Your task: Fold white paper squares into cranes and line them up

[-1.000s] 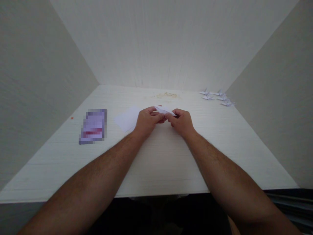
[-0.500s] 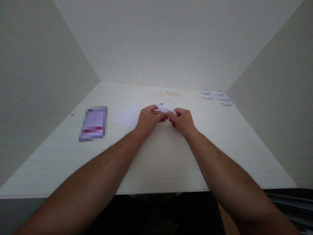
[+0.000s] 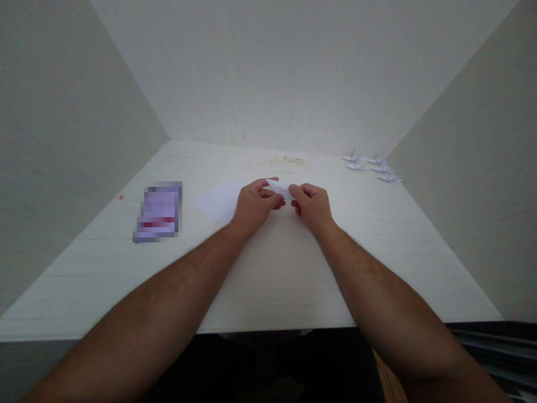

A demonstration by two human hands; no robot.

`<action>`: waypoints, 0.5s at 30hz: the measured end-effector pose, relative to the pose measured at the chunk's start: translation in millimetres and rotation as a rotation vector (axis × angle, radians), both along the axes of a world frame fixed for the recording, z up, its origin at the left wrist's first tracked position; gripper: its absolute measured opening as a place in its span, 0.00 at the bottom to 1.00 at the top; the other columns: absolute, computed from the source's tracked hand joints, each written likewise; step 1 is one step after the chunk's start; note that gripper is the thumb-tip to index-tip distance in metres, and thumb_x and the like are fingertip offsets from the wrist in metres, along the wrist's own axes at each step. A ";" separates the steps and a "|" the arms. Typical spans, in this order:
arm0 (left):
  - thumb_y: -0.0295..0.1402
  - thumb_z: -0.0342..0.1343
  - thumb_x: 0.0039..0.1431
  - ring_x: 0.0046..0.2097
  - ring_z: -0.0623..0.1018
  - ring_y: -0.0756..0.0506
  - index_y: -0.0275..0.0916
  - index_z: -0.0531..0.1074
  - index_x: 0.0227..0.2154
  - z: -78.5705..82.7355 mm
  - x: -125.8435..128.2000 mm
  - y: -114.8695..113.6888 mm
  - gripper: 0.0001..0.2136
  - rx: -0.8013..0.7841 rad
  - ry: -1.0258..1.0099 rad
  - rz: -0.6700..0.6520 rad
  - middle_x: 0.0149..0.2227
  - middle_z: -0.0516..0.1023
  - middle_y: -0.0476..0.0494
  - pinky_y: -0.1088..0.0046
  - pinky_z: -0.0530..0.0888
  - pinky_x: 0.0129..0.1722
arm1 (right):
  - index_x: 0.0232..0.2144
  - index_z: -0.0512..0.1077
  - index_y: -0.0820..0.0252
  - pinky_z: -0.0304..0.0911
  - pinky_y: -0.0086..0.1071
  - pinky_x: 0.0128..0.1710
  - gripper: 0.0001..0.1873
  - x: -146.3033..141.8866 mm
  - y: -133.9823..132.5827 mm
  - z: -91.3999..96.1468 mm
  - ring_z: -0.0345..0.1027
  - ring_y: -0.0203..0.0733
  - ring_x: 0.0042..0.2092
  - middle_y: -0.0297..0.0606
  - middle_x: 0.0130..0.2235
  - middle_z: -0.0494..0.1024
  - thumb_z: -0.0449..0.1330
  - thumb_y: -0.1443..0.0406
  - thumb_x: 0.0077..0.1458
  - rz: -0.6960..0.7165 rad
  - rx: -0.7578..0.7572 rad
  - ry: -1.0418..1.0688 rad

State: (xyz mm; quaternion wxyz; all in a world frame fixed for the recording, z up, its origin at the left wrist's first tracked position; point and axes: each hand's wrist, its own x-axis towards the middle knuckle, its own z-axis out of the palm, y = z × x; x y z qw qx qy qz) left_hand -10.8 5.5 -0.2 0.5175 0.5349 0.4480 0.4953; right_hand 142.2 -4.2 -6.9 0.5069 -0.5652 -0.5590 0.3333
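Observation:
A small piece of folded white paper (image 3: pixel 280 188) is held between both hands above the middle of the table. My left hand (image 3: pixel 257 200) pinches its left part, with the index finger behind it and the thumb in front. My right hand (image 3: pixel 310 201) grips the right end, its thumb pressed on the front face. The fingers cover part of the paper, so its full shape is hidden. Loose white sheets (image 3: pixel 218 200) lie flat on the table just left of my left hand.
Several folded white paper cranes (image 3: pixel 380 168) stand together at the table's back right corner. A blurred purple item (image 3: pixel 158 211) with a red stripe lies on the left. Walls (image 3: pixel 268 73) enclose the white table (image 3: pixel 277 280) at the back and both sides.
My right thumb has moved from the paper's lower edge up onto its front face, covering the right end. My left hand keeps nearly the same hold.

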 end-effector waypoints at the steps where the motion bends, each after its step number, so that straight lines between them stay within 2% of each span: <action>1: 0.29 0.66 0.45 0.29 0.80 0.48 0.33 0.74 0.48 0.4 0.2 -0.7 0.23 0.017 0.038 -0.004 0.27 0.81 0.45 0.72 0.77 0.34 | 0.17 0.67 0.59 0.53 0.28 0.22 0.22 0.2 1.0 -0.1 0.57 0.32 0.22 0.30 0.18 0.67 0.60 0.50 0.52 -0.031 0.014 0.023; 4: 0.27 0.64 0.46 0.29 0.79 0.49 0.34 0.76 0.43 1.0 0.5 -2.1 0.17 0.055 0.122 -0.011 0.27 0.81 0.46 0.74 0.75 0.32 | 0.21 0.69 0.58 0.56 0.28 0.23 0.14 0.6 3.9 -0.7 0.58 0.32 0.23 0.29 0.20 0.68 0.63 0.56 0.49 -0.072 0.051 0.071; 7: 0.27 0.63 0.46 0.29 0.79 0.49 0.35 0.76 0.36 -0.8 0.2 -1.5 0.11 0.082 0.164 -0.012 0.28 0.81 0.45 0.76 0.73 0.31 | 0.26 0.73 0.59 0.58 0.28 0.24 0.08 0.4 5.3 -1.9 0.60 0.32 0.24 0.29 0.22 0.70 0.64 0.60 0.46 -0.040 0.068 0.105; 11: 0.28 0.63 0.46 0.29 0.78 0.49 0.36 0.75 0.30 -4.1 -0.5 0.6 0.06 0.114 0.207 -0.017 0.27 0.81 0.46 0.75 0.72 0.30 | 0.28 0.74 0.59 0.60 0.28 0.25 0.08 0.4 5.8 -2.9 0.61 0.32 0.25 0.30 0.23 0.71 0.65 0.62 0.45 -0.032 0.069 0.126; 15: 0.28 0.62 0.46 0.28 0.76 0.51 0.36 0.74 0.26 -4.6 -0.4 1.7 0.04 0.130 0.143 -0.026 0.26 0.79 0.47 0.76 0.72 0.30 | 0.32 0.74 0.59 0.60 0.28 0.24 0.11 0.7 6.4 -3.6 0.61 0.31 0.25 0.29 0.25 0.72 0.65 0.62 0.44 -0.014 0.057 0.167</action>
